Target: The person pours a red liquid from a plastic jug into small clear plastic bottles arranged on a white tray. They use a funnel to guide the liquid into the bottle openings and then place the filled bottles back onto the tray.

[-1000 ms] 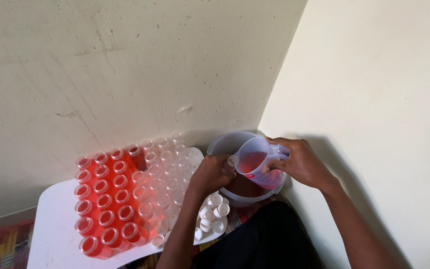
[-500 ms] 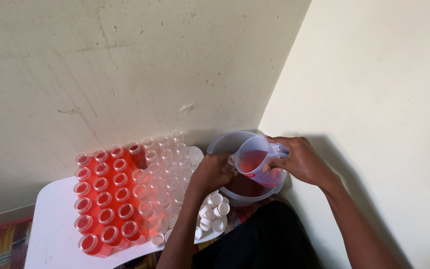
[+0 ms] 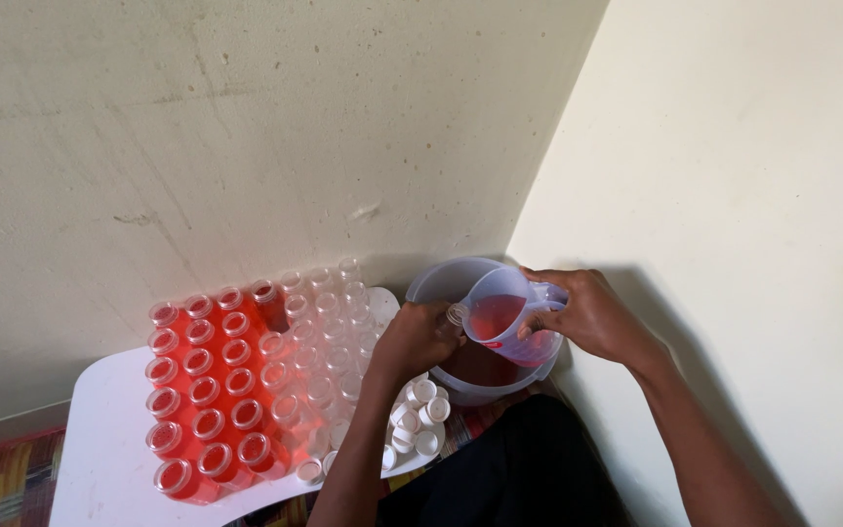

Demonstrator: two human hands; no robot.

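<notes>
Bottle (image 3: 455, 314), small and clear, sits upright in the left hand (image 3: 415, 340), fingers clamped round it so only its open neck shows. From the head view, the jug (image 3: 505, 328) lies at about 3 o'clock from that grip, just beside the neck, spout tipped toward it, red liquid inside. The right hand (image 3: 592, 314) is closed on the jug's handle. Both hang over a bowl (image 3: 438, 281); filled red bottles (image 3: 202, 390) stand at 9 o'clock on the white surface (image 3: 100, 459).
</notes>
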